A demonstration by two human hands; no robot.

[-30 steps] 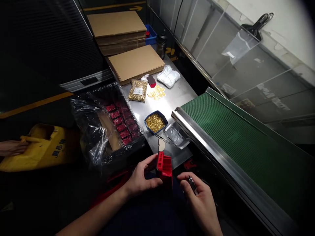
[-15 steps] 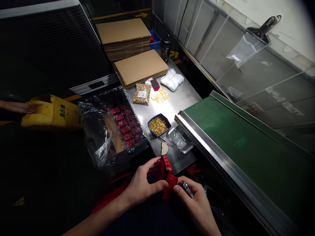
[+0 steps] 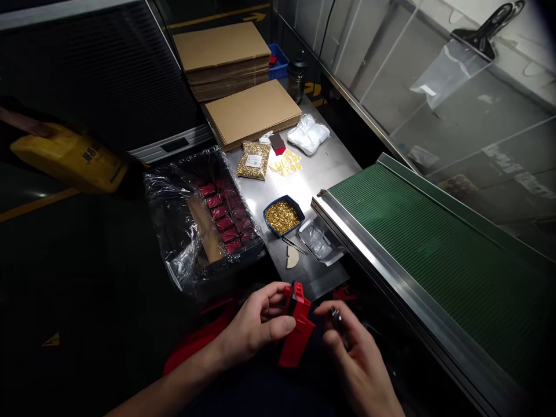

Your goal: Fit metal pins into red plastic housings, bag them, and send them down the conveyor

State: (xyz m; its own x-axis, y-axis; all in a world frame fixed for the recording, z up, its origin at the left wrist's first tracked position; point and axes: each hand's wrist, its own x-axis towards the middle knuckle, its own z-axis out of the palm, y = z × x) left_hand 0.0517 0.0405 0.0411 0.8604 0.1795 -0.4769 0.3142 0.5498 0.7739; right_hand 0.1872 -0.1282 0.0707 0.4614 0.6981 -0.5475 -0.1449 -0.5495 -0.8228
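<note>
My left hand [image 3: 258, 321] is closed around a red plastic part [image 3: 297, 341] with a black strip and slots along its upper end. The part stands upright, slightly tilted. Just to the right, apart from it, my right hand [image 3: 354, 344] has its thumb and forefinger spread. A small dark, shiny metal tool [image 3: 336, 317] rests in that hand under the curled fingers; its kind cannot be made out. In front of both hands, a blue tray [image 3: 266, 223] of small brass-coloured pieces [image 3: 282, 216] sits on the metal table [image 3: 332, 168], beside tweezers [image 3: 295, 245] and a pale half-round piece [image 3: 292, 257].
At left stands a plastic-lined crate [image 3: 254, 246] with rows of red parts. A green conveyor belt [image 3: 425, 243] slopes along the right. Cardboard sheets [image 3: 254, 113] and a bag of brass-coloured pieces [image 3: 253, 161] lie farther back. Another person's hand [image 3: 37, 126] carries a yellow jug [image 3: 73, 159].
My right hand has moved off the red part, its thumb and forefinger parting. The red part has turned in my left hand. The other person's yellow jug has swung left and tilted.
</note>
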